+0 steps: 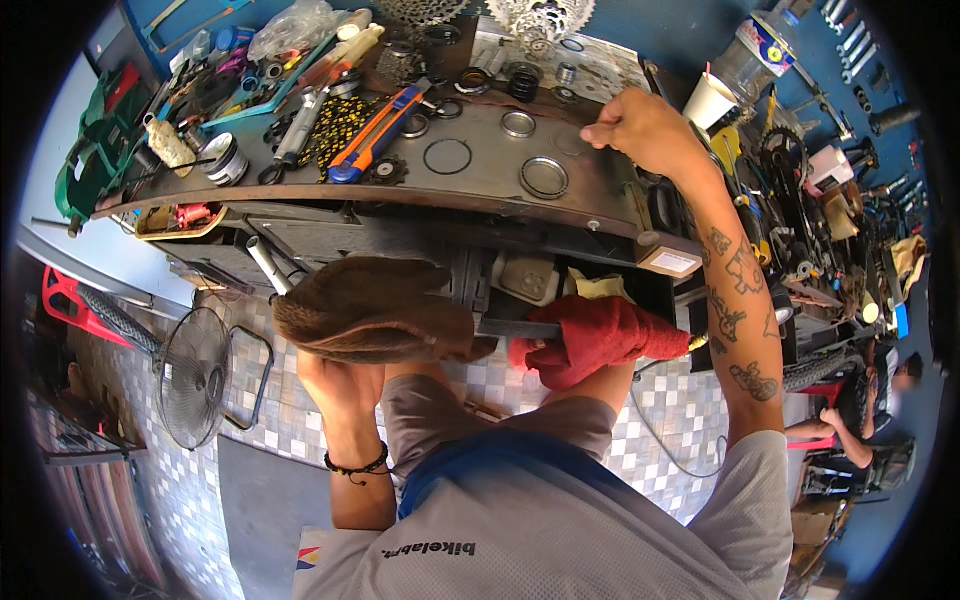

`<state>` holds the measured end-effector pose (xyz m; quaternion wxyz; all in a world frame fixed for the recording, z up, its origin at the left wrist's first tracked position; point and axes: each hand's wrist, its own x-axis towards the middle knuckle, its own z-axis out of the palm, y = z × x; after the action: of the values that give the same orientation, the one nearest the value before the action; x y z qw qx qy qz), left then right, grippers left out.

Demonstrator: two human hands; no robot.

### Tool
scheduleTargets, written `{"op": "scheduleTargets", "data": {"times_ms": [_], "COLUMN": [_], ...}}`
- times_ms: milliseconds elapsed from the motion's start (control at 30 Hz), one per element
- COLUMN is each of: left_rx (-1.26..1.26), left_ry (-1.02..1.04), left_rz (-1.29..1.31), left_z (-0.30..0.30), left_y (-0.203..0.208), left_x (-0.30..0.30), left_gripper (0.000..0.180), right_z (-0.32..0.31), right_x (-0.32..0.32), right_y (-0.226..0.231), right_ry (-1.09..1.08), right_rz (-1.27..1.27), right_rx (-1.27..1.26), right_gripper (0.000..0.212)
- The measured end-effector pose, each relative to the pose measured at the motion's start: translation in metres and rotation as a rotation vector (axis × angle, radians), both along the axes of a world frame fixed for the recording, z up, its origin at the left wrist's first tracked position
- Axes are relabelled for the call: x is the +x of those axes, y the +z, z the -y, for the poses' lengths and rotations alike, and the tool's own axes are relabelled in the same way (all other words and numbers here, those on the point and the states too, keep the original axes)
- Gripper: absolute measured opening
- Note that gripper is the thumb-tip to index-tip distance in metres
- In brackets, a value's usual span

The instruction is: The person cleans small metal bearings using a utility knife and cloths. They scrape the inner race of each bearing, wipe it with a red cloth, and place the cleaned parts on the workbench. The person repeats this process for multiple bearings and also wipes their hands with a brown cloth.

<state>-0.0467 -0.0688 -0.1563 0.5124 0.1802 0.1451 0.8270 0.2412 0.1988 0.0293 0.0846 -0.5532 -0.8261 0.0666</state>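
A dark brown rag (375, 310) drapes over my left hand (342, 385), which is closed on it in front of the workbench, its fingers mostly hidden by the cloth. Over the right part of the bench top, my right hand (640, 130) is closed in a pinch. Its fingertips are beside a thin, faint ring (572, 141); whether they grip it I cannot tell. Near that hand lie a bearing ring (545, 178), a smaller bearing ring (518, 124) and a thin black ring (447, 157). A black coil spring (523, 82) stands farther back.
An orange-and-blue utility knife (375, 140), a yellow-black chain (340, 128) and a white tub (225, 160) crowd the bench's left. Below the bench, a red towel (600, 340) hangs at an open drawer (525, 280). A paper cup (710, 100) stands right; a fan (195, 375) is on the floor.
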Motion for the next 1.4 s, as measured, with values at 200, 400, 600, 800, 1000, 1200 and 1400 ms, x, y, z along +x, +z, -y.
{"op": "scheduleTargets", "data": {"times_ms": [200, 400, 600, 800, 1000, 1200, 1400], "left_rx": [-0.278, -0.587, -0.750, -0.645, -0.160, -0.164, -0.215], "left_ry": [0.802, 0.492, 0.685, 0.567, -0.012, 0.001, 0.932], "left_rz": [-1.502, -1.212, -1.814, -1.502, -0.715, -1.019, -2.089], "left_z": [0.027, 0.039, 0.040, 0.043, 0.026, -0.036, -0.125], "left_y": [0.001, -0.021, -0.003, 0.026, 0.078, 0.147, 0.163], "left_x": [0.014, 0.008, 0.002, -0.008, 0.000, -0.004, -0.001], "left_gripper": [0.060, 0.058, 0.060, 0.058, 0.048, 0.033, 0.031], "right_z": [0.019, 0.020, 0.001, 0.076, 0.164, 0.150, 0.039], "right_x": [-0.053, -0.101, -0.105, -0.055, -0.044, 0.111, 0.237], "right_y": [0.002, -0.003, -0.007, 0.037, -0.021, 0.046, 0.113], "right_ry": [0.345, 0.511, 0.511, 0.653, 0.770, 0.169, -0.239], "right_rz": [-0.162, -0.118, -0.093, -0.376, -0.659, -0.946, -0.749], "right_rx": [0.354, -0.066, -0.086, -0.206, -0.303, 0.259, 0.597], "right_gripper": [0.023, 0.055, 0.051, 0.062, 0.057, 0.034, 0.045]}}
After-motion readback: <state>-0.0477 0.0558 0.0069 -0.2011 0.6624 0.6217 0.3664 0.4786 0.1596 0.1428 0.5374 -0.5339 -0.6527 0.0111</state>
